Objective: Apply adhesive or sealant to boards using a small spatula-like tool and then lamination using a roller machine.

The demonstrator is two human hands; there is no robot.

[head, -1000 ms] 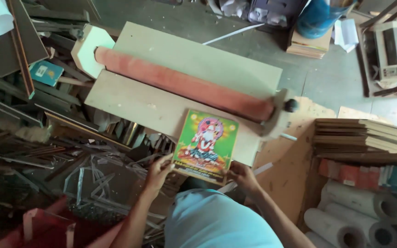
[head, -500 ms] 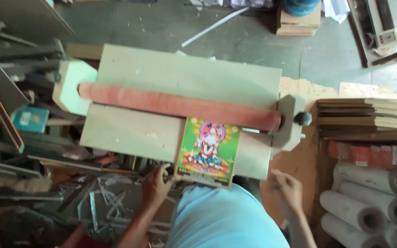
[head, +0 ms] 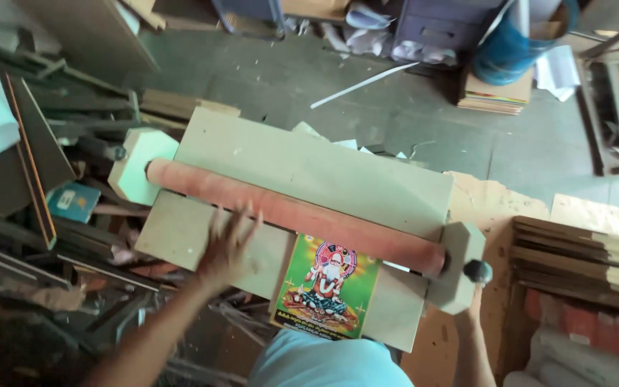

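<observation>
**Picture at the roller press**

A pale green worktop (head: 309, 168) carries a long reddish roller (head: 288, 215) set between two blocky end pieces. A bright green printed picture (head: 327, 285) lies flat on the near side, its far edge tucked right against the roller. The left hand (head: 227, 244), blurred, rests on the worktop just left of the picture, fingers (head: 251, 223) spread towards the roller. The right hand (head: 473, 295) sits under the dark crank knob (head: 477, 271) at the roller's right end; whether its fingers are closed cannot be told.
</observation>
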